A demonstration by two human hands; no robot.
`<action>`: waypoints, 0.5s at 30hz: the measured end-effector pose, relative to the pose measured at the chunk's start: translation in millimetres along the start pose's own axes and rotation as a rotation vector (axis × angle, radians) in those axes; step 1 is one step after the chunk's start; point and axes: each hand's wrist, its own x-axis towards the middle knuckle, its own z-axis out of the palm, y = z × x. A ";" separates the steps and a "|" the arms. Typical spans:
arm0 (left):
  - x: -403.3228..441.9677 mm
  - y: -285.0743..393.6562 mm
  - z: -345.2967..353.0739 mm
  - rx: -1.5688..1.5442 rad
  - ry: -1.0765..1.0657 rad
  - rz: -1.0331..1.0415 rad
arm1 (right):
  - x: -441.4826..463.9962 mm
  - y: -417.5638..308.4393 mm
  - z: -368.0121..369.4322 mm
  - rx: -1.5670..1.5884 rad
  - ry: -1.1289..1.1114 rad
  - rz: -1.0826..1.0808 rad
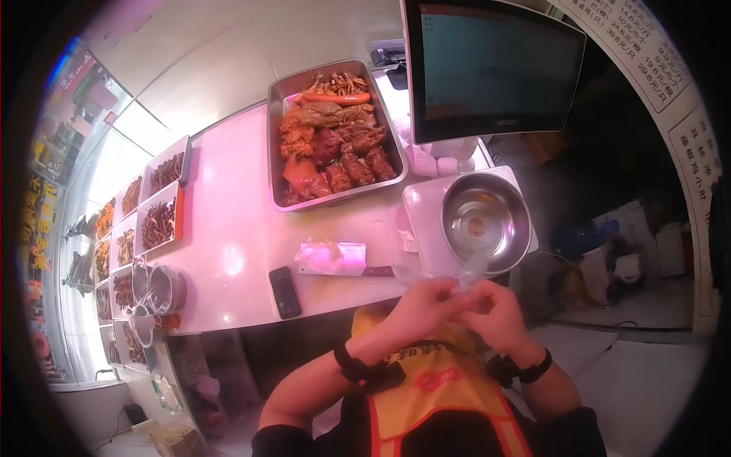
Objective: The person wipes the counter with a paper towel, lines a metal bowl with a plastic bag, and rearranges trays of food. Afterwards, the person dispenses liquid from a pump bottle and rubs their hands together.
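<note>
My left hand (430,308) and my right hand (491,308) meet in front of the yellow apron, fingers pinched together on a thin, translucent plastic piece (474,268). It sticks up past my fingertips at the near rim of a round steel bowl (495,247). The bowl sits on a white scale (422,206), with a small brownish spot inside. Left of my hands, a wide-bladed cleaver (349,260) lies flat on the counter, a pale crumpled thing on its blade. A dark phone (285,293) is near the counter's front edge.
A large steel tray (403,164) of cooked meats stands at the back centre. Smaller food trays (180,199) line the left side, with metal containers (166,287) nearby. A monitor (495,68) rises behind the scale. Price signs (636,53) hang at right.
</note>
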 end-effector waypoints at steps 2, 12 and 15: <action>-0.3 -1.8 -2.2 -0.098 -0.009 -0.035 | 6.0 3.7 -8.4 0.091 -0.045 0.017; 17.6 -19.1 -5.2 -1.010 0.233 0.123 | 11.4 26.3 -5.8 -0.073 0.381 -0.132; 18.7 -18.8 -35.2 -0.964 0.223 0.133 | 3.5 38.2 -19.8 -0.541 0.495 -0.213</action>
